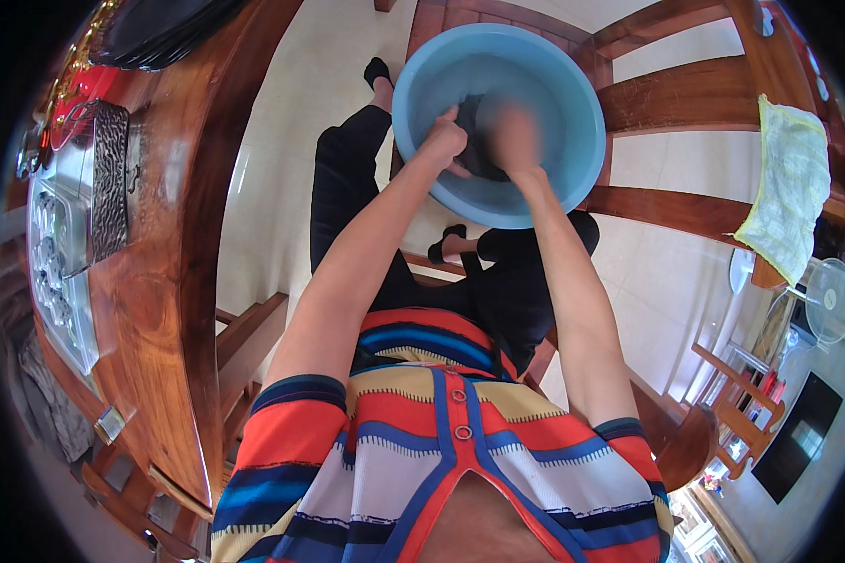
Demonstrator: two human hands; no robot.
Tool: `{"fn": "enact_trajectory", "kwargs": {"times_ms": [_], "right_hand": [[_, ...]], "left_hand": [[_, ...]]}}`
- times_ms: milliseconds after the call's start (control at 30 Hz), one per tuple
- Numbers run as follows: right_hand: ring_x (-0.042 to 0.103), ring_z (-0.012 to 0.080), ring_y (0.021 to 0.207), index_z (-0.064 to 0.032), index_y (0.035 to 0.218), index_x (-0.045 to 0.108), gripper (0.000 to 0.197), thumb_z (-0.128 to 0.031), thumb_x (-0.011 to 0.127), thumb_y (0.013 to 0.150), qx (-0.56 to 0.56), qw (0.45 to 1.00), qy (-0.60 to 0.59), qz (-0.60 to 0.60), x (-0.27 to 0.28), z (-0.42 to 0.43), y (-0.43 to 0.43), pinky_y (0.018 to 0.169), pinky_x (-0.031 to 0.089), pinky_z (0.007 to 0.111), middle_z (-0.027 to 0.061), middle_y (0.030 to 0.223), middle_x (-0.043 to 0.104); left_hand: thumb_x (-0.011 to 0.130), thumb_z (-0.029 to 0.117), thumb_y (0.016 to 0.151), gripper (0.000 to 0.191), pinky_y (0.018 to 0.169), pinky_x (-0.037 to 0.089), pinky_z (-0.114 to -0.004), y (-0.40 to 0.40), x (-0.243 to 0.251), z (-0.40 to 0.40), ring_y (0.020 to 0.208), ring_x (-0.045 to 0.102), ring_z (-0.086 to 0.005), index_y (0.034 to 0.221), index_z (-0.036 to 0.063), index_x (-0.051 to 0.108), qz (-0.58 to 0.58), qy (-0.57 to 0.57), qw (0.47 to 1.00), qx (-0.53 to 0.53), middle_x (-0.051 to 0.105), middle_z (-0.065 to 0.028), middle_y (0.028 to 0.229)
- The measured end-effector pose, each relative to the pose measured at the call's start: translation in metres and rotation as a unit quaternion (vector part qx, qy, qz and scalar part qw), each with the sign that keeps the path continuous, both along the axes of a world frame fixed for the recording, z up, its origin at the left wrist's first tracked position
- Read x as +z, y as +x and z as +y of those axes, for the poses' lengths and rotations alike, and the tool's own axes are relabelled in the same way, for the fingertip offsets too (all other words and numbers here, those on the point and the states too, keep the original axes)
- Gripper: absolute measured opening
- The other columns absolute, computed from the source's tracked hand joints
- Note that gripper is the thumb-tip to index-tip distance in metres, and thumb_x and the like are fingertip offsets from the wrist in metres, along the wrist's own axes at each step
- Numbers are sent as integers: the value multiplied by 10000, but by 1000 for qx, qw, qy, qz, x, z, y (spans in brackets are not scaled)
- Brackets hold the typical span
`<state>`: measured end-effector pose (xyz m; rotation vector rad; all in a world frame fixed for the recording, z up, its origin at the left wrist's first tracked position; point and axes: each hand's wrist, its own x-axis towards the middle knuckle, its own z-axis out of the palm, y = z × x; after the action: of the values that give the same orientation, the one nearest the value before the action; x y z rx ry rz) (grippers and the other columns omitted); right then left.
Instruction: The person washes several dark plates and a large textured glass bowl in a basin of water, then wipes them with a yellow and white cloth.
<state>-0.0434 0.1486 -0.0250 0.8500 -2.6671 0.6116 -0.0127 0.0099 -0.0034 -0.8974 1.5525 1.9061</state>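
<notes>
A round light-blue plastic basin (410, 91) in front of me holds cloudy water. Dark, wet cloth (475, 148) lies bunched in it, partly covered by my hands. My left hand (446, 141) grips the left edge of the cloth, with some of its fingers hidden. Over the cloth's right side is my right hand (517, 141), so blurred that its fingers cannot be made out. Both forearms reach over the basin's near rim.
Under the basin is a wooden chair (443, 17); a pale, yellow-edged cloth (785, 190) hangs on its backrest. To the left, a wooden table (155, 281) carries a patterned metallic box (109, 183) and a clear plastic tray (60, 281). A fan (831, 299) stands far right.
</notes>
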Motion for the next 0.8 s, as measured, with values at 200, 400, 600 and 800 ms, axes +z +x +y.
{"fn": "enact_trajectory", "kwargs": {"times_ms": [200, 400, 600, 800], "right_hand": [[564, 362, 843, -44, 1029, 606, 339, 13, 552, 699, 86, 992, 28, -91, 4, -5, 3, 779, 452, 415, 201, 1050, 567], [524, 358, 954, -131, 1007, 659, 403, 56, 538, 671, 135, 964, 49, -222, 31, 17, 33, 849, 428, 401, 162, 1182, 517], [538, 394, 949, -105, 970, 644, 325, 33, 553, 691, 47, 966, 90, -237, 22, 48, 37, 839, 451, 434, 180, 1101, 513], [543, 431, 906, -62, 1046, 566, 322, -26, 585, 727, -148, 969, 11, -198, 13, 36, 8, 805, 463, 466, 241, 1021, 489]], "left_hand": [[302, -114, 777, 738, 612, 536, -607, -5, -11, 1, 1088, 481, -486, 1425, 236, 255, -4, 34, 999, 12, 309, -160, 1410], [355, -78, 782, 682, 565, 555, -566, -1, -4, 1, 1072, 503, -466, 1401, 204, 320, 29, -14, 999, 41, 360, -148, 1384], [361, -56, 780, 643, 533, 586, -481, 4, 12, 3, 1062, 524, -444, 1384, 164, 350, 51, -113, 992, 19, 377, -162, 1371], [354, -75, 770, 668, 524, 583, -489, 2, 12, 2, 1035, 540, -450, 1395, 157, 327, 39, -100, 994, 0, 359, -161, 1383]]}}
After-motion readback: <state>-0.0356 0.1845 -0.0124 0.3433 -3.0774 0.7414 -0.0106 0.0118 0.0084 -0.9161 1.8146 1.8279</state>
